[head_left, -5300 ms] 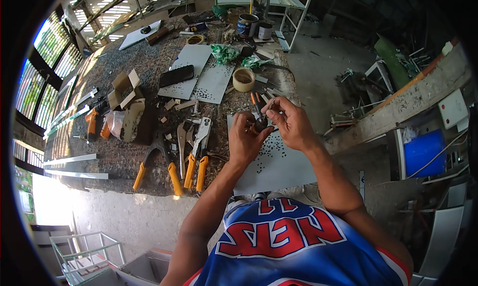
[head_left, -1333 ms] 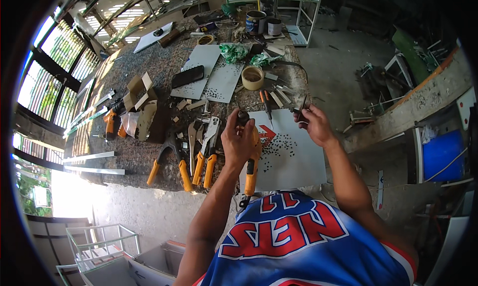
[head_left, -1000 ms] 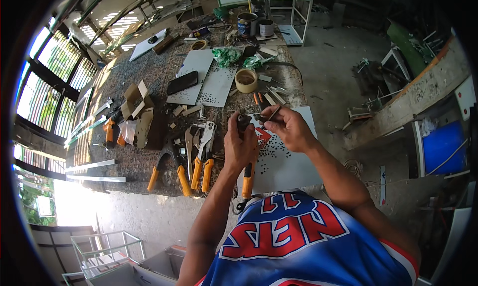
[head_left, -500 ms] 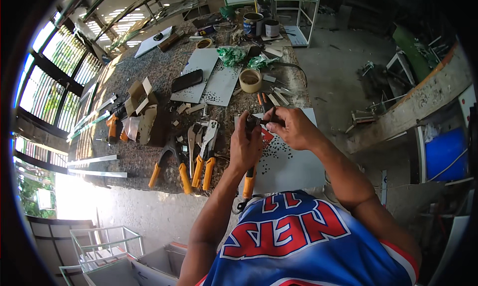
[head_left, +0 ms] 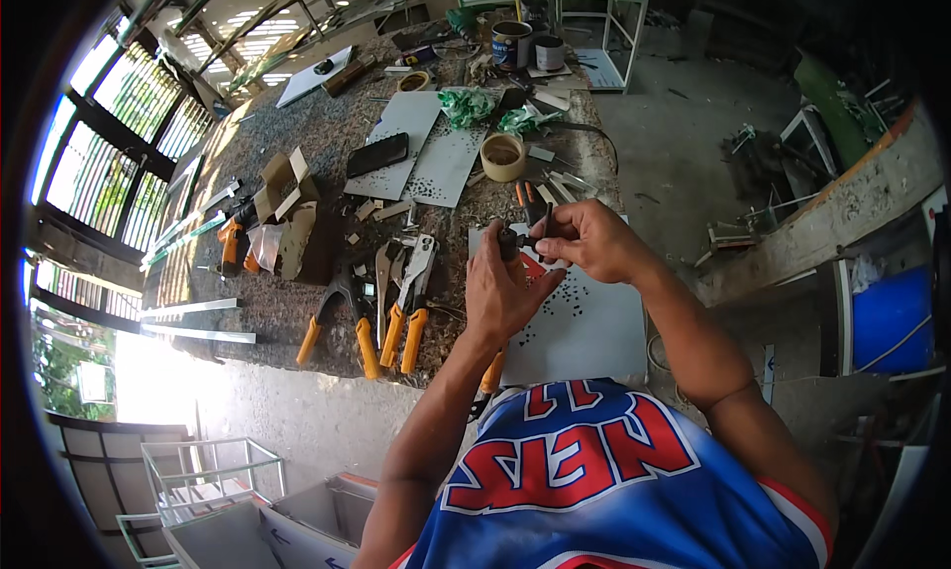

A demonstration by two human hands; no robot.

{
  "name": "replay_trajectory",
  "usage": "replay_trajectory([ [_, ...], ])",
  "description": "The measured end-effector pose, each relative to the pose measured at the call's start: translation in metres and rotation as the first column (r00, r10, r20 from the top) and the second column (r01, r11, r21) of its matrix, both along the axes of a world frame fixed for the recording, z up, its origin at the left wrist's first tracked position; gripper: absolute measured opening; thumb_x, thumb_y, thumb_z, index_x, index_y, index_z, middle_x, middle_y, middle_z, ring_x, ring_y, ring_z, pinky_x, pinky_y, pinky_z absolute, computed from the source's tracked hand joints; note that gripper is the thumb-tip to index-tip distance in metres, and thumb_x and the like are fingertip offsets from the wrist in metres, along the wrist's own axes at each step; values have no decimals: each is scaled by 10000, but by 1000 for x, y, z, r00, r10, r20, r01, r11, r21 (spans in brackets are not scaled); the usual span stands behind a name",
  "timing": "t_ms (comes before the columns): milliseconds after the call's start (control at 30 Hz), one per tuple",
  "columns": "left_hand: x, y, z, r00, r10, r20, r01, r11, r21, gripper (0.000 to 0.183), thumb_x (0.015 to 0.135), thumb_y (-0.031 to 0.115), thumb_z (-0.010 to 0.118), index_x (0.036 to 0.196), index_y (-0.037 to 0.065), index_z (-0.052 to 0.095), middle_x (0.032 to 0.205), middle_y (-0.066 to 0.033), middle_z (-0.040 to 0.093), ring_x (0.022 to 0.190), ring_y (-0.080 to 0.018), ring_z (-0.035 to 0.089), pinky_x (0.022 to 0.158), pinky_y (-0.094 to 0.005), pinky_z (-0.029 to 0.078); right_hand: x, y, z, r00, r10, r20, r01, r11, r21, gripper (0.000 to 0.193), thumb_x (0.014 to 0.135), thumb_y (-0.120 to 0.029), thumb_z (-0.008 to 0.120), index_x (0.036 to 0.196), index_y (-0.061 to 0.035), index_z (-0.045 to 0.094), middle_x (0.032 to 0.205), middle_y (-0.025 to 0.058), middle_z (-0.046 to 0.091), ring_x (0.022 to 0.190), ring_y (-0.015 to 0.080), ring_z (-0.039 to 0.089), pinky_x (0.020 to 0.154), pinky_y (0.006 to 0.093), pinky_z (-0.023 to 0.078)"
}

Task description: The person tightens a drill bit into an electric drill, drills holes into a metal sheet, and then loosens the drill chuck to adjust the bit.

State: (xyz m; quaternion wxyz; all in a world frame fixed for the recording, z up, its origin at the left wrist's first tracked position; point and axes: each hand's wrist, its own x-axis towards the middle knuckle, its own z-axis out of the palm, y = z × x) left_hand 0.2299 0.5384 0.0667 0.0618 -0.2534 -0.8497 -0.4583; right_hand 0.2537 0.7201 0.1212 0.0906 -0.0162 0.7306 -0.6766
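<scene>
My left hand [head_left: 497, 290] is partly wrapped round a small dark cylindrical piece [head_left: 508, 240], its thumb stretched out to the right. Pinched in my right hand [head_left: 597, 242] is a dark rod [head_left: 549, 220], which stands upright like a crossbar handle against the right side of that piece. The fingers hide much of both parts, so their exact kind is unclear. Beneath the hands lies a grey sheet [head_left: 584, 341] sprinkled with small dark bits, with a red patch partly covered. An orange-and-black handle [head_left: 525, 195] shows just beyond my fingers.
Orange-handled pliers [head_left: 401, 336] and other hand tools lie left of my hands. Farther off are an open cardboard box [head_left: 292, 227], a black phone-like slab [head_left: 377, 156], a tape roll [head_left: 502, 158], green crumpled plastic [head_left: 467, 106] and cans [head_left: 511, 46]. Metal strips [head_left: 198, 335] stick out at the left edge.
My left thumb has opened outward from the dark piece. The right hand has turned, and the rod now stands more upright. The view has shifted slightly.
</scene>
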Motion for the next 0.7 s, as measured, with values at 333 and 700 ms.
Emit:
replay_trajectory([
  [333, 6, 21, 0, 960, 189, -205, -199, 979, -32, 715, 792, 453, 761, 1224, -7, 426, 884, -164, 605, 835, -385, 586, 822, -462, 435, -18, 11, 2, 983, 107, -149, -76, 977, 199, 264, 904, -257, 703, 883, 5, 730, 705, 33, 697, 656, 73, 606, 632, 270, 478],
  [700, -3, 10, -3, 971, 154, -185, -168, 984, -66, 690, 835, 430, 710, 1232, -39, 395, 824, -136, 614, 829, -347, 588, 836, -456, 417, -25, 5, 3, 996, 88, -30, -87, 996, 33, 391, 933, -354, 660, 776, 1, 709, 664, 36, 669, 633, 69, 587, 615, 241, 455],
])
